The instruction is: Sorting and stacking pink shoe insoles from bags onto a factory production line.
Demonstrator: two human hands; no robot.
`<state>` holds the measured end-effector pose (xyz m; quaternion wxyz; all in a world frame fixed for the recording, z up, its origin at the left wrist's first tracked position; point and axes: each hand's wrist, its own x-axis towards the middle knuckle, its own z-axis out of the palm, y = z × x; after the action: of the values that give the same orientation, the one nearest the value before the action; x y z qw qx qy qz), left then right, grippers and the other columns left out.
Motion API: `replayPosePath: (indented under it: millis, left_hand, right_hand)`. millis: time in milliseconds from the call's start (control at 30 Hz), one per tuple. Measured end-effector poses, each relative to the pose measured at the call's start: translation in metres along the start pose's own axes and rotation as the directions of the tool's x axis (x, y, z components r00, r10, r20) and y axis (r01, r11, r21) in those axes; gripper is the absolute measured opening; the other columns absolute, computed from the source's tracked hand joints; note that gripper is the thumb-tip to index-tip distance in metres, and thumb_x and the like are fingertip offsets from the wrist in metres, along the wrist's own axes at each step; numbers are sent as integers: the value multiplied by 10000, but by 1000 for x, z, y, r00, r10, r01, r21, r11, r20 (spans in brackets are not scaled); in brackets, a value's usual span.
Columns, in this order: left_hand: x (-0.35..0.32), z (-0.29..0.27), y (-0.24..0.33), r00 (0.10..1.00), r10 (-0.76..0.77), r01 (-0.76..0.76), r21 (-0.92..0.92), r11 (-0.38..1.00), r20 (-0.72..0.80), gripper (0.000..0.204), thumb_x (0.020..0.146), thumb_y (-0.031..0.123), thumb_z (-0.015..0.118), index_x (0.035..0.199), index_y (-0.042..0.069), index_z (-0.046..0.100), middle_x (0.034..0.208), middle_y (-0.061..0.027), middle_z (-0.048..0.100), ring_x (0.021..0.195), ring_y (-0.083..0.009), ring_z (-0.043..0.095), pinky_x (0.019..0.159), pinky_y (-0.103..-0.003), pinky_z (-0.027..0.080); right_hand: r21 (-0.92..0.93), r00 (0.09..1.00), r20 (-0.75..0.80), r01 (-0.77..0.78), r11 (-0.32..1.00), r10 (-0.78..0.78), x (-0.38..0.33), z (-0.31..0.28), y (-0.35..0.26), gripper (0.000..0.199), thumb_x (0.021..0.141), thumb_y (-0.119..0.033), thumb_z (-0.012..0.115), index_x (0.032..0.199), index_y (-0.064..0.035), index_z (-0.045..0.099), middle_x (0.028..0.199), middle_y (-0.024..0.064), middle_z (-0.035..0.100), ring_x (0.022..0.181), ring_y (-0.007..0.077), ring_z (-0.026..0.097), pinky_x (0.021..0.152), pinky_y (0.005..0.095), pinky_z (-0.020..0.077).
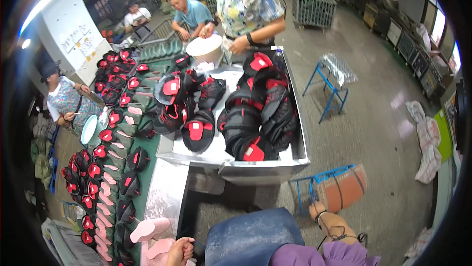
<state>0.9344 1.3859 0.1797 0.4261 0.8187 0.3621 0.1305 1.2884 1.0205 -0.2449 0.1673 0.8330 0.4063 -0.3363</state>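
Note:
My right hand (pixel 317 210) is closed on the blue metal frame of a stool with a woven orange-brown seat (pixel 342 190). That stool stands tilted to the right of a dark blue padded seat (pixel 253 236). Low in the view, my left hand (pixel 181 251) is curled into a fist; whatever it may hold is hidden. Just left of it, pink shoe lasts (pixel 151 229) lie at the end of a pale metal ledge (pixel 164 189). Both forearms come in from the lower edge, the right one with a purple sleeve.
Ahead, a metal-sided bin (pixel 265 170) holds black-and-red shoe uppers (pixel 244 121). A green conveyor on the left carries more uppers and pink lasts (pixel 104 217). Co-workers stand or sit beyond, one by a cream bucket (pixel 204 49). Another blue-legged stool (pixel 330 84) stands at right.

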Motion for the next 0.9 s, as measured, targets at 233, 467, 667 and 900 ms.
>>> replayPosePath:
  millis: [233, 467, 667, 900]
  left_hand:
    - [-15, 46, 5, 746, -655, 542, -682, 492, 121, 210, 1021, 234, 544, 1005, 66, 668, 634, 98, 376, 500, -29, 305, 454, -195, 225]
    - [-53, 120, 7, 665, -720, 592, -729, 344, 200, 174, 999, 241, 553, 938, 114, 655, 635, 105, 431, 497, -28, 339, 455, -195, 257]
    - [-73, 168, 7, 642, -709, 599, -769, 225, 292, 191, 1033, 190, 519, 1086, 64, 652, 759, 63, 548, 602, -33, 473, 511, -169, 366]
    - [-107, 201, -19, 950, -313, 290, -329, 899, -18, 229, 1028, 168, 537, 1197, 35, 615, 911, -23, 621, 741, -130, 547, 679, -232, 453]
  right_hand:
    - [-325, 989, 144, 62, 944, -16, 15, -30, 51, 315, 927, -224, 573, 1173, -103, 727, 1215, 159, 685, 1198, 275, 612, 1018, 443, 446]
    - [-433, 981, 169, 163, 886, -98, 41, -64, 101, 328, 934, -242, 577, 1197, -106, 717, 1237, 149, 680, 1203, 277, 611, 1033, 461, 412]
    - [-484, 965, 214, 237, 843, -148, 45, -68, 96, 340, 940, -258, 580, 1217, -109, 709, 1255, 140, 676, 1207, 280, 610, 1046, 477, 382]
    - [-528, 940, 295, 311, 790, -173, 48, -46, 81, 356, 946, -276, 584, 1241, -113, 700, 1277, 129, 671, 1212, 282, 609, 1062, 495, 347]
